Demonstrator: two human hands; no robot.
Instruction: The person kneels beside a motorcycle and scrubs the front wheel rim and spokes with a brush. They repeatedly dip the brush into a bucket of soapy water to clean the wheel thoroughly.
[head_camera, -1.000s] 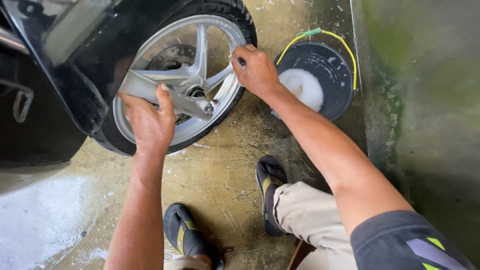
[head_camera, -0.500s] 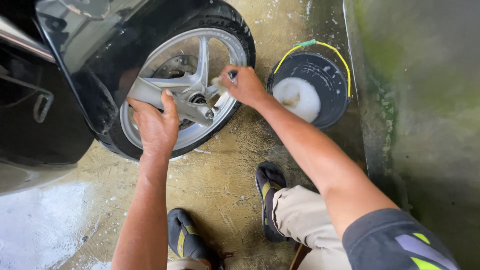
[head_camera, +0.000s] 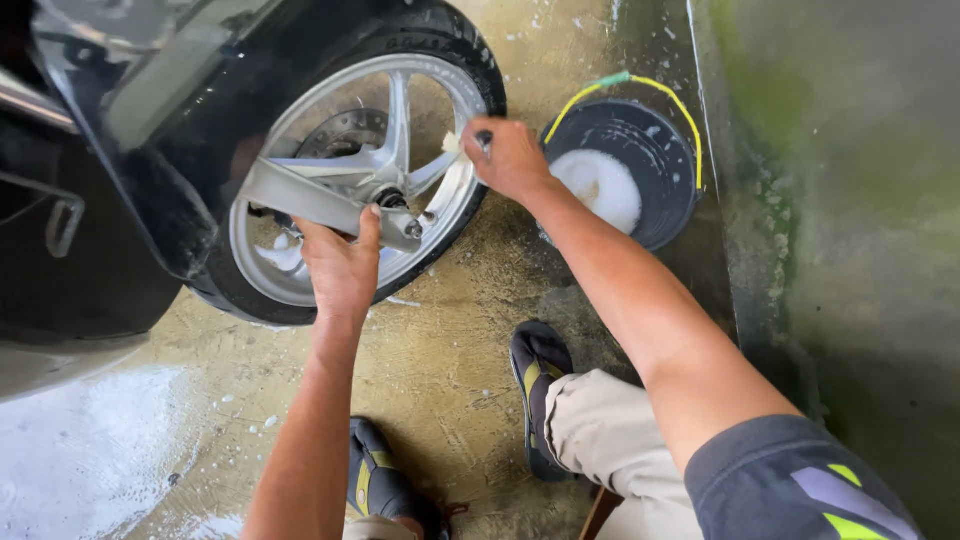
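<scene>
- Left hand (head_camera: 343, 268) clamped on the lower rim of the wheel (head_camera: 350, 170), thumb up beside the hub (head_camera: 392, 198); best kept there as a brace, so the wheel cannot turn under the scrubbing.
- Right hand (head_camera: 512, 158) closed round a dark-handled brush (head_camera: 482, 138); pale tip (head_camera: 452, 143) touching the rim at the upper right, just inside the tyre (head_camera: 470, 45).
- Hands well apart, one low and one high on the same wheel; good for control, so no need to bring them closer.
- Wheel itself standing upright on the wet floor (head_camera: 440, 340), half tucked under the dark bodywork (head_camera: 110, 200); silver spokes facing the camera, brake disc (head_camera: 345, 130) behind them.
- Short strokes along the rim likely to serve best; then down each spoke toward the hub, where grime tends to gather round the bolts.
- Suds showing on the lower rim (head_camera: 285, 250); upper part looks drier, so probably worth a fresh dip.
- Bucket (head_camera: 672, 205) just beside the right hand, foam (head_camera: 600, 185) inside; close enough to reload without shifting the feet.
- Brush better kept off the disc; soap there could spoil braking.
- Floor slick with foam; sandals (head_camera: 535, 370) planted flat for a steady crouch.
</scene>
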